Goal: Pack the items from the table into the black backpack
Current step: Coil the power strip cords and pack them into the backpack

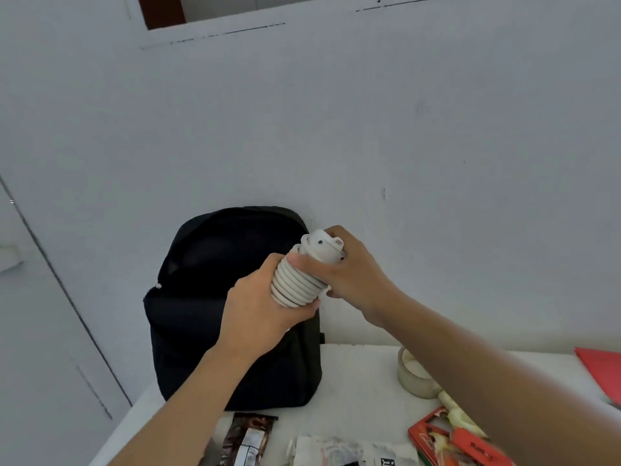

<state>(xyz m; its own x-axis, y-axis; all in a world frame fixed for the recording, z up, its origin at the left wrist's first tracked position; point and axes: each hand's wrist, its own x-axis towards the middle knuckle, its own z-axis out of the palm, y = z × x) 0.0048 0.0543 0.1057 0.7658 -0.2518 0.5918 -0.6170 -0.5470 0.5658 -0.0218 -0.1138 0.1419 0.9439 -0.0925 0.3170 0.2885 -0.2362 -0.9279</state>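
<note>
A black backpack (208, 317) stands upright on the white table (356, 391) against the wall, its top unzipped and gaping. In front of its upper right side I hold a white ribbed collapsible bottle (302, 280) tilted, cap end up and to the right. My left hand (258, 311) grips the ribbed lower body. My right hand (349, 267) grips the cap end from the right, thumb across the ribs.
On the table lie a brown snack packet (247, 438), a white plastic pouch (336, 450), a red and green box (453, 442), a glass candle jar (415, 378) and a red folder (601, 368) at the right edge. A grey wall stands close behind.
</note>
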